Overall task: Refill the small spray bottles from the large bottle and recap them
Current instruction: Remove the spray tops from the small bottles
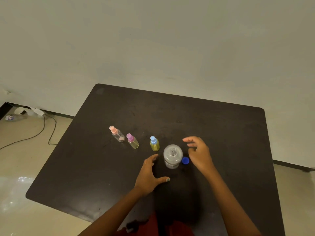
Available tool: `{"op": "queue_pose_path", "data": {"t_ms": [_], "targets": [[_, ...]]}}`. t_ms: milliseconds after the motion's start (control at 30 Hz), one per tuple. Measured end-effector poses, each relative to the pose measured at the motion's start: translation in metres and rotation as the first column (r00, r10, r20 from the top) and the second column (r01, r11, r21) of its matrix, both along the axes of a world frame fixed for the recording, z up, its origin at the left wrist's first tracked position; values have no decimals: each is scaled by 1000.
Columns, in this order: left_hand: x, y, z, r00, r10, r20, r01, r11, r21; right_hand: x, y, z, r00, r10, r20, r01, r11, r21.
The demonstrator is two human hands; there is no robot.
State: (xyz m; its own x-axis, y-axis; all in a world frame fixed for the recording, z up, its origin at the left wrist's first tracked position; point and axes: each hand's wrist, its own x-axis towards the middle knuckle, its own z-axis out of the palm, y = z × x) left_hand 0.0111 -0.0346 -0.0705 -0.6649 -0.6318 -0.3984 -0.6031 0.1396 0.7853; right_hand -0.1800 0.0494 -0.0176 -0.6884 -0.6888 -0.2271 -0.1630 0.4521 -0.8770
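Large bottle [172,156] upright near the middle of the dark table [213,126], neck open, seen almost from above; blue cap [185,160] off and lying on the table just beside its base on the right, presumably parked there to stay within reach for closing later.

Three small spray bottles in a loose row to the left: yellow one with a blue top [154,143] nearest the large bottle, a paler one with a purple top [133,141] next, a clear one with a pink top [117,134] farthest out; all standing, all with spray heads on, none touching; liquid levels too hard to read from this angle.

Left hand [150,176] low over the table in front of the large bottle, fingers spread and relaxed, thumb stretched toward the right, gripping nothing; fingertips close to the bottle's left flank, contact not clear. Right hand [198,155] raised just to the right of the bottle and above the cap, fingers loosely curved and parted, holding nothing.

Probably flanking the large bottle like this in readiness to grasp it, or just letting go of it; impossible to say which. No spray head removed yet, so either pouring not begun or a round already finished; likely next need: unscrewing one small top before tipping the big bottle.

On the floor at far left, a cable [43,128] and some clutter by the wall.
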Motion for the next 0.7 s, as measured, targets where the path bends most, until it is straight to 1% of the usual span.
{"op": "queue_pose_path", "data": {"t_ms": [100, 167, 200, 233, 300, 367, 433, 533, 633, 700], "targets": [[20, -6, -1, 998, 69, 11, -69, 998, 11, 3, -27, 29, 999, 31, -34, -35, 995, -98], [30, -10, 0, 992, 128, 8, -128, 992, 14, 10, -47, 45, 990, 136, -46, -140, 982, -123], [34, -12, 1, 989, 151, 7, -151, 988, 15, 15, -56, 50, 975, 212, -62, -218, 970, -106], [37, -13, 2, 986, 166, 5, -166, 986, 15, 20, -65, 52, 948, 303, -93, -309, 949, -55], [43, -16, 4, 982, 188, -3, -188, 982, 17, 30, -83, 51, 848, 501, -174, -482, 864, 144], [47, -18, 6, 977, 212, -14, -211, 977, 20, 39, -98, 47, 728, 648, -225, -551, 748, 371], [50, -20, 7, 971, 237, -24, -237, 971, 18, 49, -106, 45, 643, 717, -268, -527, 669, 525], [53, -22, 8, 968, 250, -40, -249, 968, 12, 60, -109, 42, 570, 746, -344, -452, 635, 627], [53, -23, 11, 968, 245, -47, -244, 970, 16, 65, -107, 44, 544, 742, -392, -401, 640, 656], [50, -23, 16, 968, 240, -67, -240, 971, 11, 67, -106, 49, 563, 721, -403, -393, 663, 638]]}}
